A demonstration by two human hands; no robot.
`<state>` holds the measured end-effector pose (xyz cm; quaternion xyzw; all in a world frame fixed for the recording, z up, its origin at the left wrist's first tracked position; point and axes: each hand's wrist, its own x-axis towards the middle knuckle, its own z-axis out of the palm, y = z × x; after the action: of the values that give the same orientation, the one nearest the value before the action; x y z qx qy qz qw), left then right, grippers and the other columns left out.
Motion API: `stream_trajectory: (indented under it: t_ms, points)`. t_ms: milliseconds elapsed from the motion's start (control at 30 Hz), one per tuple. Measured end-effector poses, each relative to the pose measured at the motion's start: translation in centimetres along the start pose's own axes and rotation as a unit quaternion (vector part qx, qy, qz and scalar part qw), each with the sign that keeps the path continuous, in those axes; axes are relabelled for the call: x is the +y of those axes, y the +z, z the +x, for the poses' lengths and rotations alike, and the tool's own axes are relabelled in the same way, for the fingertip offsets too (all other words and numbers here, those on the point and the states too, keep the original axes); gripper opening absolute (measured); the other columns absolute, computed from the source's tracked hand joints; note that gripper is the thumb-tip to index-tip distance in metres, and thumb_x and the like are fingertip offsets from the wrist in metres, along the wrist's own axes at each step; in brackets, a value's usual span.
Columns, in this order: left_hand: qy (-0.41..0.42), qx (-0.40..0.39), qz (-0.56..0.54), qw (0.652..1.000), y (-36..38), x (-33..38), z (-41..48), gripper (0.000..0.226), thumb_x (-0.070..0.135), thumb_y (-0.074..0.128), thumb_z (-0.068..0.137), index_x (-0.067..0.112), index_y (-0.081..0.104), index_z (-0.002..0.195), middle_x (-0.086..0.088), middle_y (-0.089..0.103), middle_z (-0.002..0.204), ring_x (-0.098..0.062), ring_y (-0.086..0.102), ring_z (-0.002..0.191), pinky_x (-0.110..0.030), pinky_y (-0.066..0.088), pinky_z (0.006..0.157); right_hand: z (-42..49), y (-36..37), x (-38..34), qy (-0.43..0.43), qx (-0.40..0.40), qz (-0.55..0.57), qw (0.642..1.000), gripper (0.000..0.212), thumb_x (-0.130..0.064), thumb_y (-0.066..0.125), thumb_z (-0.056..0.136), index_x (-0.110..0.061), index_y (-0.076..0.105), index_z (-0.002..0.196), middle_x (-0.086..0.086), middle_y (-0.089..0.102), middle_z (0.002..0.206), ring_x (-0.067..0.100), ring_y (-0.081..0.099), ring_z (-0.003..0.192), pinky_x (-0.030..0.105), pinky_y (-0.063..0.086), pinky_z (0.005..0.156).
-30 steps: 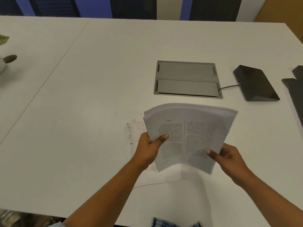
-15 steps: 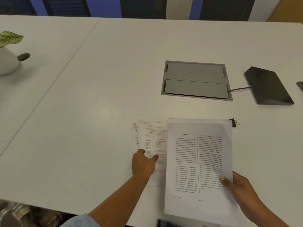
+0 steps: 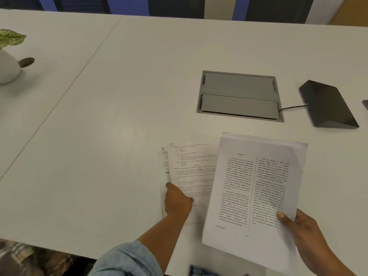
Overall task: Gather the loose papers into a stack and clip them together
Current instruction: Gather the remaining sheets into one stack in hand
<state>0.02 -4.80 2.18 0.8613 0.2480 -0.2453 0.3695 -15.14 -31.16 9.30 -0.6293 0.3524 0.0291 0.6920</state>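
Note:
My right hand (image 3: 310, 238) grips a stack of printed papers (image 3: 256, 188) by its lower right corner and holds it just above the white table (image 3: 99, 136), tilted slightly right. The top page has two columns of text. To its left, a few loose sheets (image 3: 191, 168) lie fanned on the table, partly under the stack. My left hand (image 3: 177, 200) rests on top of those sheets near their left edge, thumb and fingers apart, gripping nothing. I see no clip.
A grey cable hatch (image 3: 239, 96) is set into the table beyond the papers. To its right lies a black wedge-shaped device (image 3: 328, 106) with a cable. A white plant pot (image 3: 8, 66) stands at the far left. The table's near edge runs just below my arms.
My left hand let go of the stack and came down onto the loose sheets. The stack, now in my right hand alone, flattened out and lowered. A small clip seen beyond it is now hidden.

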Motion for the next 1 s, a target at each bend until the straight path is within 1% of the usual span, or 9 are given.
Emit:
stream_trajectory:
  t_ms: [67, 133, 233, 367, 533, 667, 767, 867, 1000]
  points:
    - [0.025, 0.002, -0.019, 1.000, -0.1, -0.3, 0.2, 0.039, 0.010, 0.075, 0.081, 0.011, 0.051, 0.112, -0.002, 0.063, 0.102, -0.027, 0.067, 0.094, -0.032, 0.056, 0.071, 0.1, -0.3, 0.2, -0.007, 0.006, -0.013, 1.000, 0.086, -0.057, 0.085, 0.048, -0.013, 0.067, 0.119, 0.006, 0.075, 0.111, 0.028, 0.073, 0.100, 0.050, 0.052, 0.095]
    - [0.038, 0.010, -0.048, 0.998, -0.5, -0.4, 0.2, 0.007, 0.011, 0.062, 0.092, 0.013, 0.060, 0.098, -0.002, 0.068, 0.098, -0.024, 0.065, 0.087, -0.031, 0.052, 0.071, 0.1, -0.7, 0.3, -0.010, 0.015, -0.012, 1.000, 0.089, -0.059, 0.087, 0.040, -0.015, 0.069, 0.115, 0.007, 0.076, 0.111, 0.028, 0.073, 0.099, 0.046, 0.055, 0.090]
    - [0.052, 0.037, -0.064, 0.996, -1.3, -0.5, 0.3, 0.020, 0.012, 0.061, 0.094, 0.013, 0.057, 0.074, -0.001, 0.066, 0.078, -0.020, 0.061, 0.072, -0.033, 0.054, 0.069, 0.1, -1.4, 0.4, -0.006, 0.024, 0.002, 1.000, 0.083, -0.057, 0.088, 0.036, -0.017, 0.070, 0.107, 0.007, 0.076, 0.109, 0.029, 0.074, 0.095, 0.039, 0.057, 0.083]
    - [0.074, 0.056, -0.126, 0.988, -3.1, -0.3, -0.3, 0.029, 0.014, 0.071, 0.088, 0.012, 0.051, 0.067, -0.007, 0.065, 0.070, -0.019, 0.059, 0.062, -0.030, 0.051, 0.059, 0.2, -2.6, 0.3, -0.005, 0.055, 0.007, 0.998, 0.095, -0.067, 0.088, 0.023, -0.017, 0.071, 0.102, -0.001, 0.079, 0.098, 0.023, 0.075, 0.088, 0.035, 0.057, 0.080]
    - [0.104, 0.052, -0.203, 0.972, -6.7, -0.8, -0.1, 0.030, 0.015, 0.074, 0.086, 0.010, 0.052, 0.065, -0.018, 0.071, 0.073, -0.033, 0.067, 0.068, -0.048, 0.057, 0.067, 0.3, -3.8, -0.5, -0.005, 0.069, 0.015, 0.997, 0.048, -0.037, 0.079, 0.058, -0.016, 0.071, 0.100, 0.001, 0.078, 0.099, 0.036, 0.071, 0.100, 0.036, 0.057, 0.079]
    - [0.122, 0.065, -0.284, 0.949, -10.4, -0.4, -0.7, 0.026, 0.007, 0.074, 0.085, 0.008, 0.055, 0.067, -0.011, 0.071, 0.069, -0.026, 0.064, 0.065, -0.034, 0.054, 0.062, 0.4, -4.1, -1.0, -0.015, 0.081, -0.001, 0.997, 0.067, -0.048, 0.080, 0.047, -0.016, 0.070, 0.105, -0.005, 0.078, 0.096, 0.016, 0.076, 0.083, 0.024, 0.060, 0.069]
    - [0.138, 0.062, -0.321, 0.935, -12.8, 0.7, -1.7, 0.026, 0.008, 0.074, 0.085, 0.009, 0.056, 0.067, -0.001, 0.073, 0.064, -0.022, 0.066, 0.063, -0.030, 0.054, 0.061, 0.6, -3.8, -1.2, -0.028, 0.080, -0.003, 0.996, 0.056, -0.035, 0.072, 0.064, -0.011, 0.069, 0.113, 0.001, 0.077, 0.102, 0.018, 0.075, 0.089, 0.019, 0.059, 0.065]
    - [0.148, 0.030, -0.323, 0.934, -13.9, 2.3, -3.7, 0.030, 0.012, 0.077, 0.083, 0.009, 0.051, 0.067, 0.000, 0.074, 0.064, -0.014, 0.069, 0.059, -0.027, 0.055, 0.056, 1.1, -2.6, -1.4, -0.028, 0.063, -0.023, 0.997, 0.039, -0.022, 0.066, 0.080, -0.007, 0.068, 0.116, 0.006, 0.077, 0.105, 0.021, 0.075, 0.090, 0.028, 0.061, 0.074]
    - [0.150, -0.031, -0.316, 0.936, -13.1, 3.6, -6.3, 0.035, 0.013, 0.080, 0.079, 0.012, 0.049, 0.064, -0.009, 0.076, 0.073, -0.022, 0.071, 0.063, -0.034, 0.055, 0.059, 1.5, 0.0, -2.2, -0.020, 0.036, -0.048, 0.998, 0.026, -0.009, 0.061, 0.092, -0.008, 0.068, 0.118, 0.006, 0.077, 0.107, 0.026, 0.073, 0.098, 0.043, 0.056, 0.091]
